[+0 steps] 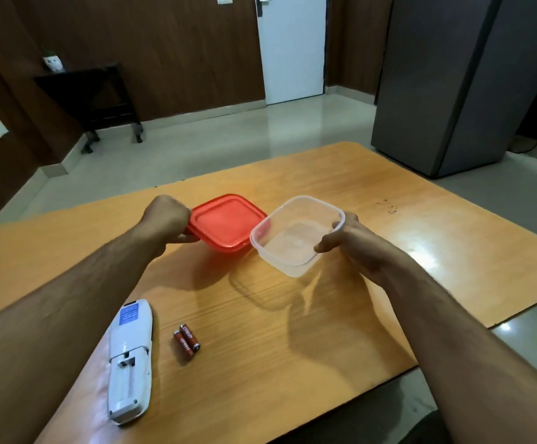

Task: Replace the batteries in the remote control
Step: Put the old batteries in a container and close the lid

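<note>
Head view: left hand [166,219] holds red lid [227,222], right hand [345,240] clear container [296,235]; battery [186,342] print unreadable.

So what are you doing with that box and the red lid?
A person is holding a clear plastic container in the right hand and its red lid in the left hand, both just above a wooden table. The container looks empty. Nearer the person, a white remote control lies face down with its battery slot open and nothing in it. Two small batteries lie side by side next to it, not put in yet.
</note>
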